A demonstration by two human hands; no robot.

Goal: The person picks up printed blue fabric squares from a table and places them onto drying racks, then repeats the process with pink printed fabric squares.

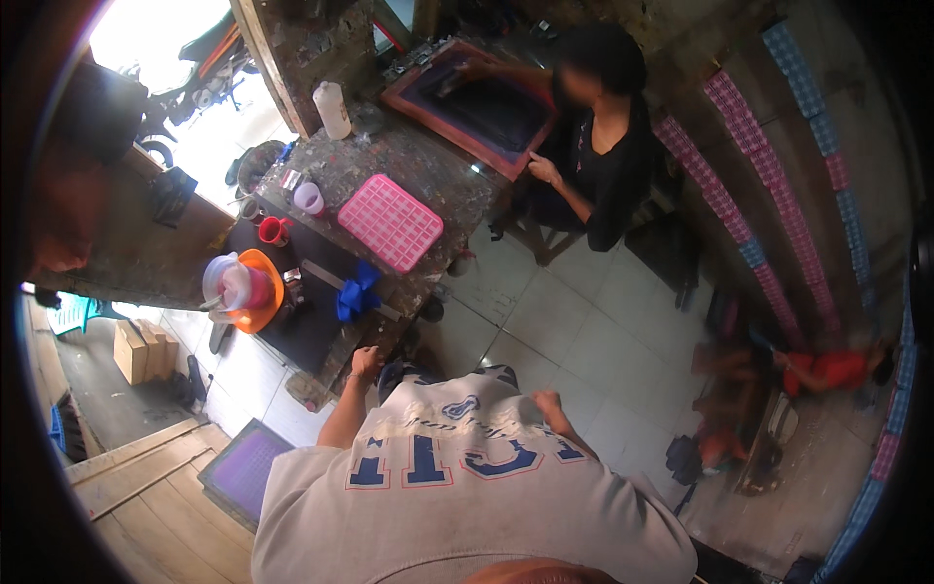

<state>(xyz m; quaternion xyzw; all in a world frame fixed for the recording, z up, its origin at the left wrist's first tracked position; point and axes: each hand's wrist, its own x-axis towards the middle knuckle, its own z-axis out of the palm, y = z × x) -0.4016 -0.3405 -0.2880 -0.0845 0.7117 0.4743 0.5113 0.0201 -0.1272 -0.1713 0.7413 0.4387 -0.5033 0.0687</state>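
Note:
My left hand hangs low beside the near corner of the worktable, its fingers curled in with no object showing in them. On my other side, my right hand is partly covered by my shirt, and its fingers are hard to make out. A crumpled blue cloth lies on the table's dark near part, the closest item to my left hand. Beyond it rests a pink tray-like piece with a pale grid pattern. To the left, an orange basin holds a clear plastic jug.
A red mug, a lilac cup and a white bottle stand on the table. Across it, a seated person handles a framed screen. A purple framed screen leans at lower left. Another person is at far right.

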